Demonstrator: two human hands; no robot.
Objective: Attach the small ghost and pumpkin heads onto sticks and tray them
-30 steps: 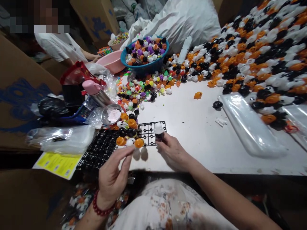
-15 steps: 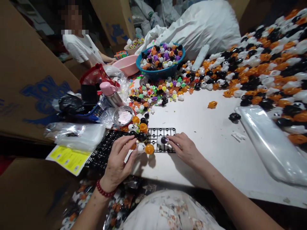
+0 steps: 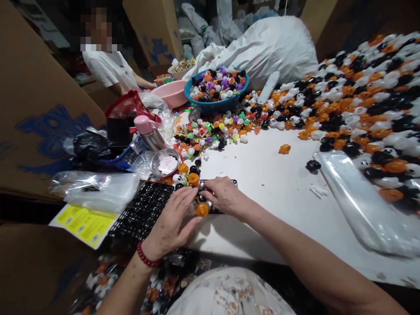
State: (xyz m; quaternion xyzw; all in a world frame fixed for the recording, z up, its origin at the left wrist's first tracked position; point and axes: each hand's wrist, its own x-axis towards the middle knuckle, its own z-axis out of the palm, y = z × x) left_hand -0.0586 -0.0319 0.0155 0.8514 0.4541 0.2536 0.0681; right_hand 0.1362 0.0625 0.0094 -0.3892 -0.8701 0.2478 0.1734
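My left hand [image 3: 175, 221] curves around a cluster of small plastic toys, its fingers held together and its thumb below. A round orange toy [image 3: 201, 209] shows beside the thumb; parts of white and dark toys behind it are mostly covered. My right hand [image 3: 225, 195] reaches in from the right with its fingertips pinched together at the same cluster. What they hold is hidden. Under both hands lies a black plastic grid [image 3: 233, 182], largely hidden by my right hand. Just beyond my left fingers sit an orange toy [image 3: 193, 179] and a white ghost toy [image 3: 179, 179].
More black grids [image 3: 141, 210] lie left, over a yellow printed sheet [image 3: 87, 223]. Behind are a steel bowl with paper slips [image 3: 166, 162], a pink-capped flask [image 3: 147, 129] and a blue basket of toys [image 3: 213, 105]. Clear plastic bags [image 3: 357, 205] lie right. A person [image 3: 110, 65] is back left.
My right hand has moved left from over the grid to meet my left hand at the toys. The left fingers have straightened somewhat. The whole view has shifted slightly.
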